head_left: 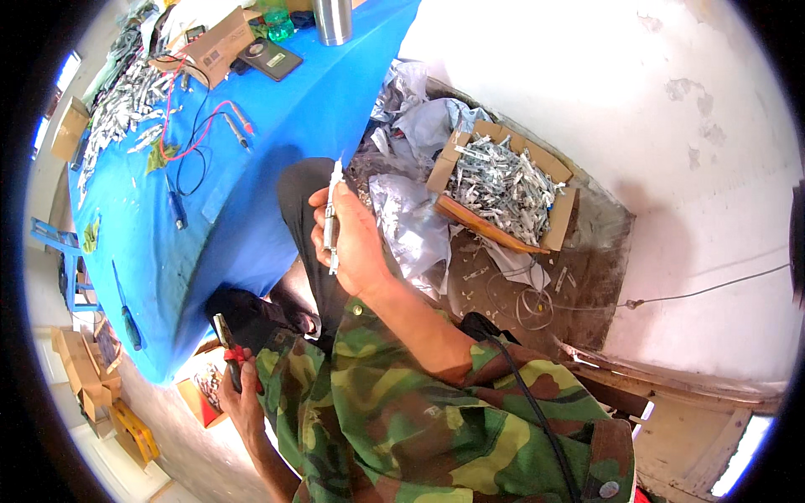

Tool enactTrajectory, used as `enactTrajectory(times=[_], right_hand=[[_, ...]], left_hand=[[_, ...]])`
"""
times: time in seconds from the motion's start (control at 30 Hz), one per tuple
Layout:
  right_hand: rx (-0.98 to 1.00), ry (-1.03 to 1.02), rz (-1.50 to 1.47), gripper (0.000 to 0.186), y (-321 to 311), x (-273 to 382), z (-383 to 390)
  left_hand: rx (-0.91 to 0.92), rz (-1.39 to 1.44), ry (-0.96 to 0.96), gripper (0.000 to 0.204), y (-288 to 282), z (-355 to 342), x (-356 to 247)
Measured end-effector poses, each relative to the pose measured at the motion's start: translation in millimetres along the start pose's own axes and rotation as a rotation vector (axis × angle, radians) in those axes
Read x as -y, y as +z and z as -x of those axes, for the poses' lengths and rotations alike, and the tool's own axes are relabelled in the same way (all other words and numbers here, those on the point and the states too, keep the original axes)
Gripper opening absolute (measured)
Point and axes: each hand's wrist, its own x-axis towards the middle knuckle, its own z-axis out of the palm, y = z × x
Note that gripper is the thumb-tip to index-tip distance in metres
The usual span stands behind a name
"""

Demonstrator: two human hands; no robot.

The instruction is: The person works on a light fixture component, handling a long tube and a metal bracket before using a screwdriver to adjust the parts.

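Note:
My right hand [356, 239] is raised over my lap, its fingers closed round a slim white-and-metal part [333, 220]. The part points upward, with both ends showing beyond the fingers; its exact kind cannot be made out. Lower and to the left, my left hand [241, 394] grips pliers [223, 335] with red and black handles, jaws upward. The pliers and the part are well apart. Below the left hand's pliers, partly hidden, stands a small box [211, 417] with small pieces in it.
A blue-covered table [251, 159] holds a pile of similar parts [126, 105], red and black test leads [205, 126], a screwdriver [176, 208] and a steel cup [333, 21]. On the right, a cardboard box [563, 220] full of parts stands beside plastic bags [407, 218]. A cable [704, 287] runs along the wall.

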Motion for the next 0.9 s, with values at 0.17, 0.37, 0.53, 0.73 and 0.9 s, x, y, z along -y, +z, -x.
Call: enactTrajectory(times=[0.17, 0.37, 0.53, 0.73, 0.9], right_hand=[[0.088, 0.061, 0.050, 0.042, 14.1, -20.1, 7.1], [0.102, 0.279, 0.012, 0.045, 17.4, -50.3, 9.6], [0.139, 0.346, -0.013, 0.047, 9.6, -57.1, 14.1], [0.230, 0.443, -0.008, 0.048, 2.6, -66.5, 18.7], [0.232, 0.497, -0.078, 0.047, -5.4, -71.1, 15.3]], left_hand=[[-0.001, 0.043, -0.002, 0.039, -0.9, 3.9, -1.5], [0.002, 0.066, -0.035, 0.034, 0.4, 15.0, -11.8], [0.109, -0.036, 0.123, 0.025, 6.9, 20.8, -24.7], [0.198, -0.161, 0.298, 0.026, 19.4, 28.8, -32.2], [0.264, -0.161, 0.267, 0.027, 27.8, 32.8, -42.0]])
